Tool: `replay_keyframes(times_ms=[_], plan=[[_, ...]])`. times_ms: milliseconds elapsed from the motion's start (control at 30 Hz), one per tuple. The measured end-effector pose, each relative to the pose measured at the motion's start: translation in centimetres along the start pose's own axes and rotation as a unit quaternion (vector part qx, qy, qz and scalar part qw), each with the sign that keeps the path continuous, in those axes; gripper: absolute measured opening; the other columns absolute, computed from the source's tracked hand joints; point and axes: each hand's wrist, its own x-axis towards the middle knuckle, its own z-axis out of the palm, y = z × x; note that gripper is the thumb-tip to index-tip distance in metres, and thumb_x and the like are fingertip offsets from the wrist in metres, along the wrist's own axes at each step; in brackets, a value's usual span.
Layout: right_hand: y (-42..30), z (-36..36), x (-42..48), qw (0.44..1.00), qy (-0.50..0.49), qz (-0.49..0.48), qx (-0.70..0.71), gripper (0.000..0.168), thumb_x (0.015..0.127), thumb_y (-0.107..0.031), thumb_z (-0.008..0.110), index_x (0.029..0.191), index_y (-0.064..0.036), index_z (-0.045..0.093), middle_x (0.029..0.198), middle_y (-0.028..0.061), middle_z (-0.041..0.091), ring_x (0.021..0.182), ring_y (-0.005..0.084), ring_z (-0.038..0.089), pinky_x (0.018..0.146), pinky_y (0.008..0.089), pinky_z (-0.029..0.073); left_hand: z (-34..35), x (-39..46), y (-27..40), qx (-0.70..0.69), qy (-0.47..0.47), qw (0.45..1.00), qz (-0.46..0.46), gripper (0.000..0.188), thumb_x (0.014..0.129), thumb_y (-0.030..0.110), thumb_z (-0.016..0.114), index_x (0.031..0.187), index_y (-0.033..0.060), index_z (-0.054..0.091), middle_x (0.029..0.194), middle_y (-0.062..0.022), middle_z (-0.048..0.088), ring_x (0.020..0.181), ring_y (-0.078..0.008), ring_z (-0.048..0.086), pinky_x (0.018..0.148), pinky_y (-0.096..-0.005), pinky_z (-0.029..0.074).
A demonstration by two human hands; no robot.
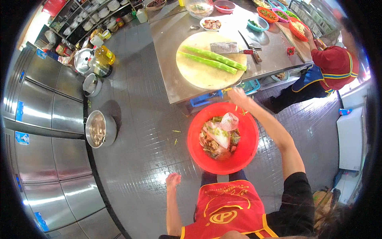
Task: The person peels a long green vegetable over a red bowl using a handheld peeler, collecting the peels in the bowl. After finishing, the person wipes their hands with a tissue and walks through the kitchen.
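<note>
My right hand point(238, 93) is just past the front edge of the steel table, above the far rim of a red plastic tub point(252, 143). Its fingers are blurred; I cannot tell whether they hold anything. Green scraps point(244, 113) show beside the wrist, over the tub. Inside the tub are food scraps and white foam netting point(229, 122). My left hand point(173, 180) hangs to the left of the tub, fingers curled, with nothing visible in it. On the table, two peeled green stalks point(209, 62) lie on a round cutting board point(194, 76) beside a cleaver point(223, 47).
A knife point(253, 53) lies right of the board on the steel table point(167, 59). Bowls of chopped food point(267, 15) stand farther back. At right, a co-worker point(332, 65) holds an orange basket point(298, 31). A metal pot point(110, 130) and oil jugs point(101, 64) stand on the floor at left.
</note>
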Motion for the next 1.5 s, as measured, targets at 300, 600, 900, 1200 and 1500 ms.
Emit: replay_keyframes(times_ms=[300,600,900,1200,1500], plan=[[-15.1,6.6,-26.6,0.481,-0.148,0.439,0.744,0.032,0.091,-0.039,0.058,0.103,-0.011,0.068,0.077,-0.0032,0.063,0.056,0.0064,0.046,0.051,0.0223,0.035,19.0,-3.1,5.1,0.021,-0.265,0.963,-0.033,0.037,0.097,0.035,0.056,0.116,0.0039,0.061,0.102,-0.0092,0.07,0.084,-0.016,0.066,0.076,-0.0308,0.053],[-14.9,9.6,-34.0,0.659,0.011,0.357,0.662,0.04,0.097,-0.035,0.051,0.118,-0.001,0.053,0.087,0.0037,0.059,0.072,0.0103,0.051,0.063,0.0267,0.045,33.7,-3.5,-0.1,0.018,-0.273,0.951,-0.141,0.022,0.091,0.022,0.064,0.1,0.0025,0.065,0.094,-0.0066,0.069,0.077,-0.0164,0.065,0.063,-0.0292,0.052],[0.7,7.6,-51.1,0.557,-0.062,0.536,0.631,0.033,0.093,-0.028,0.058,0.113,-0.002,0.059,0.088,0.0042,0.067,0.072,0.0107,0.061,0.06,0.0249,0.047,53.9,14.7,4.6,0.014,-0.107,0.994,0.036,0.013,0.087,0.019,0.065,0.082,0.0071,0.065,0.068,-0.0023,0.062,0.058,-0.0143,0.056,0.052,-0.0277,0.044],[8.8,12.7,-69.3,0.373,0.067,0.692,0.614,0.025,0.092,-0.026,0.061,0.106,-0.005,0.061,0.083,0.0081,0.069,0.064,0.0102,0.062,0.054,0.0228,0.048,68.4,26.5,5.9,0.065,-0.11,0.991,-0.039,0.042,0.093,0.032,0.06,0.125,0.0068,0.054,0.123,-0.0199,0.054,0.1,-0.0336,0.059,0.079,-0.0498,0.055],[2.4,13.9,-75.6,0.243,0.033,0.756,0.607,0.025,0.092,-0.027,0.063,0.105,-0.006,0.061,0.084,0.0075,0.069,0.064,0.0123,0.064,0.055,0.0231,0.048,72.9,32.0,3.5,-0.166,-0.266,0.937,0.152,0.053,0.09,0.029,0.058,0.134,0.0034,0.042,0.134,-0.0211,0.05,0.123,-0.0376,0.05,0.106,-0.051,0.041]])
